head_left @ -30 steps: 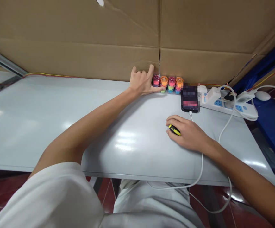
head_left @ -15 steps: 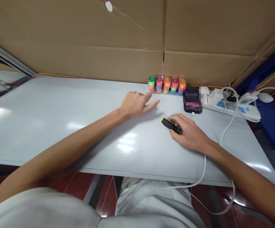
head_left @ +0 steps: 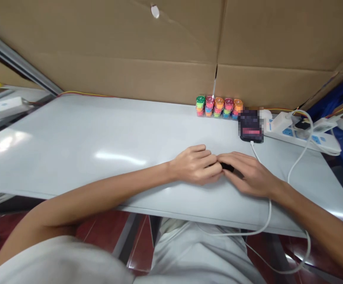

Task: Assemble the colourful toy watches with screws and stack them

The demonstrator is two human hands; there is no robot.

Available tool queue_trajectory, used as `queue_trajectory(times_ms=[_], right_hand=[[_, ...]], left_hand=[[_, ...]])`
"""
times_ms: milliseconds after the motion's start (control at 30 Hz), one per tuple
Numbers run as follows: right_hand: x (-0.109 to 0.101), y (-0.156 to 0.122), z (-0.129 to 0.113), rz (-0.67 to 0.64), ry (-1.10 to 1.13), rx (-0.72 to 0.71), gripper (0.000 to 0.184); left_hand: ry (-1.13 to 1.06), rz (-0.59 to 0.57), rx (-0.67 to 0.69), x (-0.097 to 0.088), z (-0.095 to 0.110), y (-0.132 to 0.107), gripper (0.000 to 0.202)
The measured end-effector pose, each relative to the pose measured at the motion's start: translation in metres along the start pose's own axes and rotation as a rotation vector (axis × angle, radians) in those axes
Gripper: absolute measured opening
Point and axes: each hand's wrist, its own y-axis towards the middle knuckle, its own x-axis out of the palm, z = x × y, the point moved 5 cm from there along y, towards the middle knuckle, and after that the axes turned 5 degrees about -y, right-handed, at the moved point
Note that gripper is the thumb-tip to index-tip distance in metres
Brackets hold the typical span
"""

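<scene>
Between my two hands is a black tool handle (head_left: 227,167), low over the white table. Only a short black stretch of it shows; the fingers cover the rest, so its exact kind is unclear. My left hand (head_left: 197,165) is closed around its left end, with the knuckles up. From the other side, my right hand (head_left: 250,174) grips it between thumb and fingers. The fingertips of both hands meet or nearly meet at the handle.
Several colourful stacked discs (head_left: 218,106) stand in a row against the cardboard wall (head_left: 135,79). A phone (head_left: 250,128) on a white cable lies beside a power strip (head_left: 303,136) with plugs. The cable (head_left: 268,217) loops over the front edge of the table (head_left: 79,130).
My left hand has come down and right from near the discs and closed on the tool handle. My right hand still holds it; the yellow end is now hidden. The view has shifted slightly.
</scene>
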Motion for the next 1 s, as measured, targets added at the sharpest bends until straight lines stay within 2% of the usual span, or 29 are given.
queue_trajectory(times_ms=[133, 300, 467, 700, 900, 1000], right_hand=[[0.002, -0.002, -0.006, -0.006, 0.022, 0.02, 0.026], [0.002, -0.003, -0.003, 0.056, 0.07, 0.086, 0.037], [0.003, -0.002, 0.002, 0.09, 0.105, 0.135, 0.035], [0.0, 0.001, -0.002, 0.094, 0.096, 0.149, 0.02], [-0.001, 0.004, -0.003, 0.123, 0.064, 0.139, 0.035], [0.0, 0.004, 0.003, 0.156, 0.023, 0.156, 0.032]], left_hand=[[0.024, 0.053, 0.023, 0.0, -0.002, 0.001, 0.031], [0.105, 0.081, -0.028, 0.005, -0.009, -0.002, 0.034], [0.103, 0.056, -0.093, 0.01, -0.013, -0.008, 0.031], [0.044, 0.025, -0.101, 0.013, -0.008, -0.004, 0.038], [0.022, 0.031, -0.072, 0.009, -0.008, 0.001, 0.042], [0.018, 0.009, -0.071, 0.012, -0.01, 0.001, 0.041]])
